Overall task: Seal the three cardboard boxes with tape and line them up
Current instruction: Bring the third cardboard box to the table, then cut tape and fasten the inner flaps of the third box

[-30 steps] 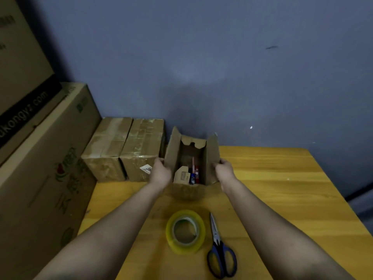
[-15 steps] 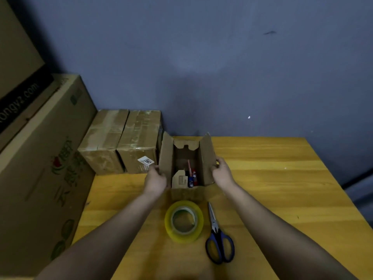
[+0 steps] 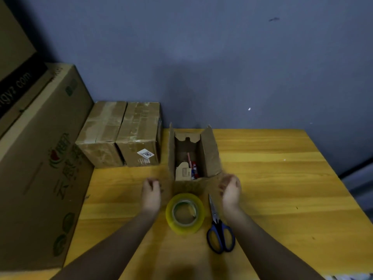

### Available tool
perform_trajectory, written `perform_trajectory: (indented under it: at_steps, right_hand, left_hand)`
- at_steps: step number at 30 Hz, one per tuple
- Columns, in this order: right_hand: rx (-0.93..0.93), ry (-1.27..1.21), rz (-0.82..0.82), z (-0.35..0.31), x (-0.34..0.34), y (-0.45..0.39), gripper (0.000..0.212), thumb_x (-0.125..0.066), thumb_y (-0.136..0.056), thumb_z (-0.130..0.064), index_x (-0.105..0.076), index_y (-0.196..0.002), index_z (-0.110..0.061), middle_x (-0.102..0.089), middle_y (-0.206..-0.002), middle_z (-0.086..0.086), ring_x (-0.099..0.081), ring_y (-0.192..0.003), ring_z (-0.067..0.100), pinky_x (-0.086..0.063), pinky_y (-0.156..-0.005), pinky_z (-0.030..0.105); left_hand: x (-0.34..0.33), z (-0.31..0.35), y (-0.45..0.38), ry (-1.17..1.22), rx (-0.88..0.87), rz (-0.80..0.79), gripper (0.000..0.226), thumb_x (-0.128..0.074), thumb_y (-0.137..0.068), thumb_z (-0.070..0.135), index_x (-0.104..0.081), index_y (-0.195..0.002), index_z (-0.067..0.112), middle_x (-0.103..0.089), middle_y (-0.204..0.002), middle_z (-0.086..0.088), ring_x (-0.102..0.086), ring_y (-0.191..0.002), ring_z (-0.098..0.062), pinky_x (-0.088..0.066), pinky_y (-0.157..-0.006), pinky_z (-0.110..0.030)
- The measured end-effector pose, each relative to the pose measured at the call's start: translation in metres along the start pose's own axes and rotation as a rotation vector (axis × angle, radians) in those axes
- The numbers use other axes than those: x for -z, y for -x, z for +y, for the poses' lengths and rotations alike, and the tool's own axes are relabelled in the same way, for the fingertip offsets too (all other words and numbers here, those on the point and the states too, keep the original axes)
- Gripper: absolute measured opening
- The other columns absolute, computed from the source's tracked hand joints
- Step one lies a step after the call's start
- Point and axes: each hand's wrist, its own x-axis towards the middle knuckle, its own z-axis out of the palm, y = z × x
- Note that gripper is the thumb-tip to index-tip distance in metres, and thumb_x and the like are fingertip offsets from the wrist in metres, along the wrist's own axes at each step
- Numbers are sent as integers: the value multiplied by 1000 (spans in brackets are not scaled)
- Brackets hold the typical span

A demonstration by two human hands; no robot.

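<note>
Both hands hover just above the table, near the front of the open box: the left hand [image 3: 151, 194] sits off the box's front left corner with its fingers loosely curled and nothing in them, and the right hand [image 3: 230, 190] sits off the front right corner, its fingers also loosely bent and holding nothing; both are blurred, and neither clearly touches the cardboard. That open box [image 3: 210, 156] stands at the middle of the table's far edge against the wall, its side flaps up, with small red and blue items and a folded cardboard piece inside. Two taped boxes, one [image 3: 102, 136] at the far left corner and the other [image 3: 139, 136] touching it on the right, stand side by side just left of the open box. A roll of yellowish tape [image 3: 184, 213] lies flat between the forearms, toward the near edge of the wooden table [image 3: 282, 178]. Blue-handled scissors [image 3: 219, 229] lie just right of the roll, blades pointing to the open box. Large printed cartons [image 3: 40, 158] stand along the table's left edge.
</note>
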Motion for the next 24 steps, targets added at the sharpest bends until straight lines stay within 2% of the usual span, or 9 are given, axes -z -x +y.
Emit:
perform_trajectory:
  at_steps: [2,4,7,11,15,18,20,22,24]
  right_hand:
    - [-98,304,-80,27,8,-2,29,-41,-102,-22,-59,-117,-6,-61,-97,7,-59,-89,23,-46,-82,37]
    - [-58,651,-333,46,12,-1,30,-45,-99,-21,-58,-122,-8,-58,-109,2,-58,-98,22,-43,-78,30]
    - [61,978,-570,58,5,3,41,-51,-93,-32,-54,-131,-14,-54,-129,-2,-57,-102,19,-49,-80,31]
    - [119,1051,-561,56,4,14,35,-51,-93,-28,-56,-125,-14,-63,-114,8,-59,-86,19,-50,-71,34]
    - [192,1148,-560,52,16,28,33,-48,-97,-30,-55,-124,-14,-58,-120,5,-59,-103,22,-49,-81,31]
    - [476,1214,-417,33,24,43,25,-50,-96,-32,-56,-117,-21,-58,-112,-3,-57,-97,13,-47,-77,24]
    - [839,1119,-329,11,27,54,13,-54,-93,-33,-56,-103,-24,-55,-96,-9,-53,-86,6,-44,-72,18]
    - [1219,1009,-244,-8,25,56,13,-53,-89,-36,-54,-94,-24,-55,-87,-7,-51,-82,6,-44,-72,20]
    - [1465,1002,-173,-25,21,49,25,-51,-85,-41,-52,-100,-21,-60,-92,-1,-50,-89,10,-41,-81,26]
  left_hand:
    - [-3,-23,-5,-285,89,-110,42,-54,-95,28,-41,-130,9,-48,-130,-17,-53,-112,-35,-48,-90,-42]
    - [-9,-34,-5,-533,138,-402,64,-60,-91,31,-29,-142,7,-40,-140,-16,-49,-119,-33,-49,-90,-38]
    - [-18,-36,-2,-735,49,-509,61,-56,-91,32,-31,-142,10,-47,-135,-14,-54,-114,-29,-51,-88,-37]
    - [-21,-41,-1,-922,-46,-390,54,-58,-89,32,-39,-136,14,-52,-129,-11,-54,-114,-29,-48,-86,-34]
    - [-17,-51,6,-943,15,-466,60,-62,-87,35,-35,-138,15,-51,-128,-10,-56,-109,-28,-49,-82,-34]
    - [-14,-39,16,-883,-29,-432,53,-60,-87,42,-40,-130,16,-50,-122,-6,-58,-102,-24,-50,-74,-33]
    - [-7,-19,27,-791,-372,-172,32,-58,-89,38,-49,-113,19,-51,-114,-2,-56,-92,-16,-50,-72,-29]
    - [0,6,34,-797,-931,35,19,-55,-86,35,-51,-99,22,-55,-100,-1,-51,-85,-11,-50,-74,-27]
    - [2,29,33,-807,-1370,65,23,-50,-83,36,-49,-100,21,-59,-99,-4,-51,-94,-15,-45,-85,-33]
